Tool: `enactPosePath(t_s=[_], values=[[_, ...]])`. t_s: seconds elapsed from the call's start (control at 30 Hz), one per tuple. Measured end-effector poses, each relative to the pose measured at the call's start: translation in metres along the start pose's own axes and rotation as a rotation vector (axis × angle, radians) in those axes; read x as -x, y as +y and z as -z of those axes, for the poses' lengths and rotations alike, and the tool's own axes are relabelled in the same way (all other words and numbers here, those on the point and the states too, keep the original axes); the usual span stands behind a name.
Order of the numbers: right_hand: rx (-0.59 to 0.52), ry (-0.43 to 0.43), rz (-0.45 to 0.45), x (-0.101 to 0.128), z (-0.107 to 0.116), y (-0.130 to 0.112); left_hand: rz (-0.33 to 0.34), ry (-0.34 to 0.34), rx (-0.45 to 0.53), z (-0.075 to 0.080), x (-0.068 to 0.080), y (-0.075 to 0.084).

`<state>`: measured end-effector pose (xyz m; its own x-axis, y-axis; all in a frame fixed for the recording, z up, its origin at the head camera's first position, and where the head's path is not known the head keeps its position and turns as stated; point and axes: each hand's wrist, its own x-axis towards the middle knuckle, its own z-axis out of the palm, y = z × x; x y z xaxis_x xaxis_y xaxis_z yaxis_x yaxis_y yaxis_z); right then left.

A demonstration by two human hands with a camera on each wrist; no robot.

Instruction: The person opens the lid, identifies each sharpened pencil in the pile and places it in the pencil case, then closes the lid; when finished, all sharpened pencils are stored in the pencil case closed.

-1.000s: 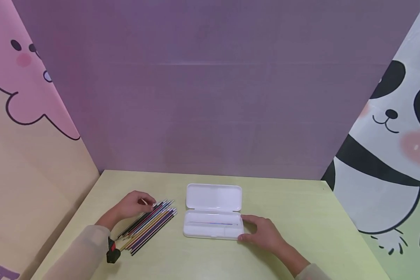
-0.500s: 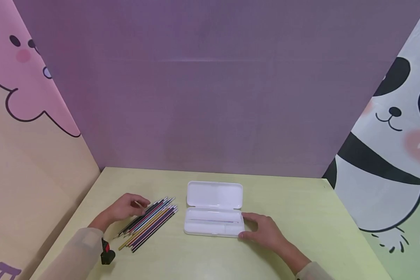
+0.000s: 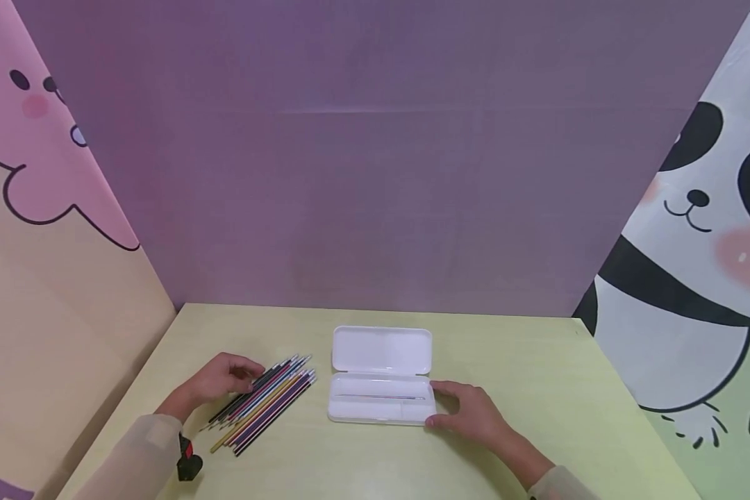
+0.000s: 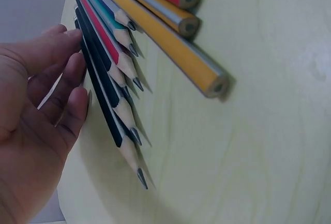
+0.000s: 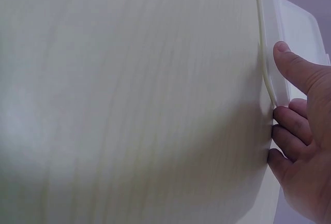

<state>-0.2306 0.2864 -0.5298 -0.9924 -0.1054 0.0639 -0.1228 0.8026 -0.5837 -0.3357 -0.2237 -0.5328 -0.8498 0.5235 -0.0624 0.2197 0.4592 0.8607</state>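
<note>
Several pencils lie side by side in a slanting bundle on the table, in black, red, teal, yellow and purple. My left hand is at the bundle's left side. In the left wrist view, its bent fingers and thumb are at the outermost black pencil; whether they touch it is hard to tell. A white pencil case lies open, its lid folded back. My right hand holds the case's right end, thumb at the front corner and index finger at the back. A thin line runs along the tray; its nature is unclear.
The pale wooden table carries everything. A purple panel rises behind its far edge. Printed cartoon walls flank it, with a panda on the right and a pink figure on the left. A black device sits at the left wrist.
My left hand has drawn back left and nearer along the pencils from their far ends. My right hand stays on the pencil case.
</note>
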Motion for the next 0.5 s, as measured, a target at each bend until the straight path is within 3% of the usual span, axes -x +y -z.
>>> enactPosePath(t_s=[0.5], values=[[0.012, 0.007, 0.003, 0.0010, 0.0010, -0.0010, 0.001, 0.066, -0.112, -0.0024, 0.0013, 0.0084]])
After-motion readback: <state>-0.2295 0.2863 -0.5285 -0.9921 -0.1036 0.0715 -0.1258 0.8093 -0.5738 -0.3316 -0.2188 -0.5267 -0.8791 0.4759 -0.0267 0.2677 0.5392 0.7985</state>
